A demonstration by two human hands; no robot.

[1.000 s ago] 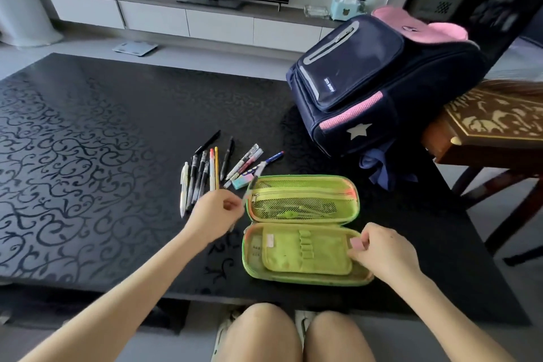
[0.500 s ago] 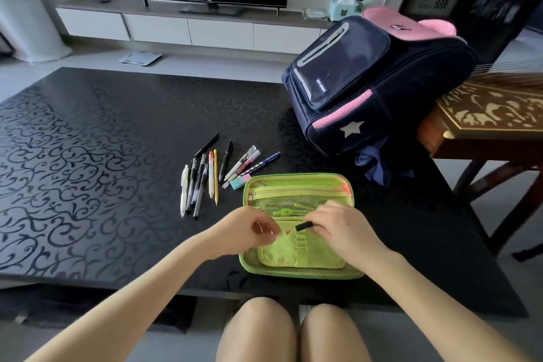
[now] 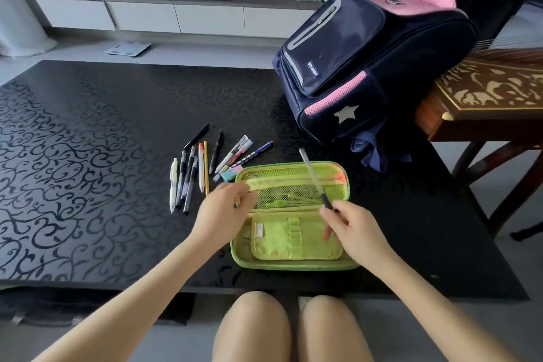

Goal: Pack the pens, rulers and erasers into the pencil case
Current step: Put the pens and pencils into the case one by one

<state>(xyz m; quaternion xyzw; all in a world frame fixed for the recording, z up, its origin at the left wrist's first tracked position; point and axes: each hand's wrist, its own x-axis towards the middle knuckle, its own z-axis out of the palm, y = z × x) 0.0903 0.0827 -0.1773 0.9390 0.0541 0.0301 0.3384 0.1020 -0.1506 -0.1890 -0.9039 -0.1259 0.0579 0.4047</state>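
Note:
A green pencil case (image 3: 293, 263) lies open near the table's front edge, its mesh pocket at the back and elastic loops in the front half. My right hand (image 3: 349, 228) pinches a clear pen with a black grip (image 3: 312, 178), which tilts up over the mesh pocket. My left hand (image 3: 223, 209) hovers at the case's left edge with loosely curled fingers and holds nothing. Several pens and pencils (image 3: 199, 170) lie in a row left of the case. A pastel eraser (image 3: 232, 173) sits by the case's back left corner.
A navy and pink backpack (image 3: 361, 67) stands behind the case on the black patterned table (image 3: 73, 156). A carved wooden table (image 3: 493, 97) is at the right. My knees show below the table's front edge.
My right hand has lifted the pen from the case's middle so that it tilts upward. My left hand has moved left and let go, away from the case's centre.

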